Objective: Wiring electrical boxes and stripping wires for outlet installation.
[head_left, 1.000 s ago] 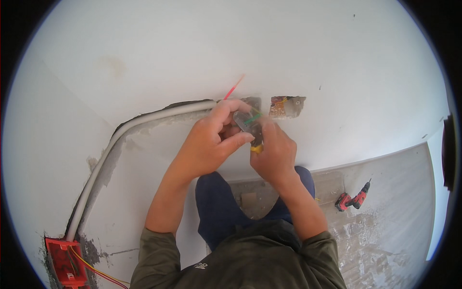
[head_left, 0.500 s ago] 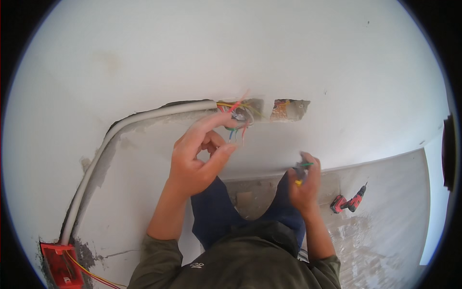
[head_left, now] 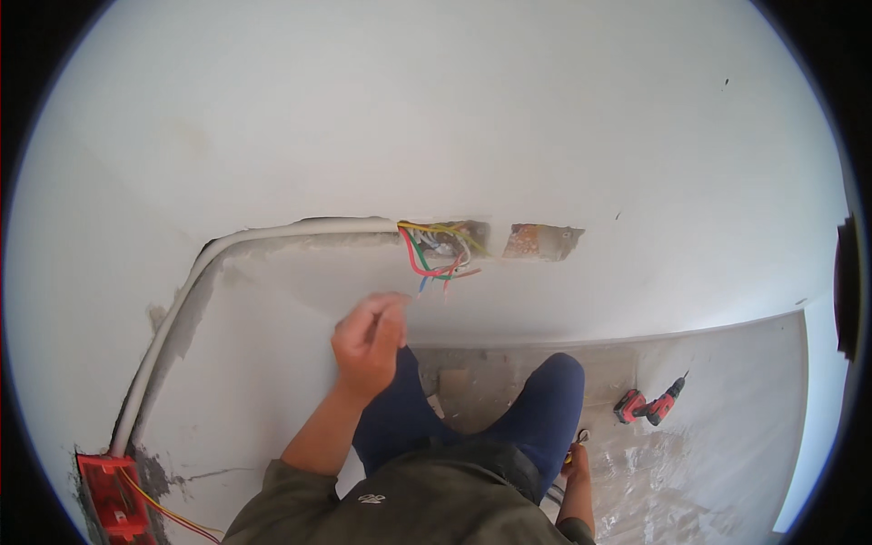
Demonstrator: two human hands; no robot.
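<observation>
Several coloured wires point(head_left: 427, 263), among them red, green, blue and yellow ones, hang out of a rectangular hole point(head_left: 472, 236) in the white wall. Just below and left of their loose ends is my left hand point(head_left: 368, 343), apart from them. Its fingers are curled together and slightly blurred, so whatever they may pinch cannot be made out. Low beside my right thigh, my right hand point(head_left: 578, 468) is closed around pliers point(head_left: 581, 438); the metal head and a bit of yellow handle show, the rest being hidden.
A pale conduit point(head_left: 186, 304) curves along a wall groove down to a red junction box point(head_left: 113, 495), from which thin yellow and red wires come out. Another wall hole point(head_left: 543, 242) sits to the right. A red and black cordless drill point(head_left: 652, 404) lies on the floor.
My left hand has moved down, away from the wires, and its fingers have closed together. My right hand has dropped with the pliers to beside my thigh. The view has shifted slightly.
</observation>
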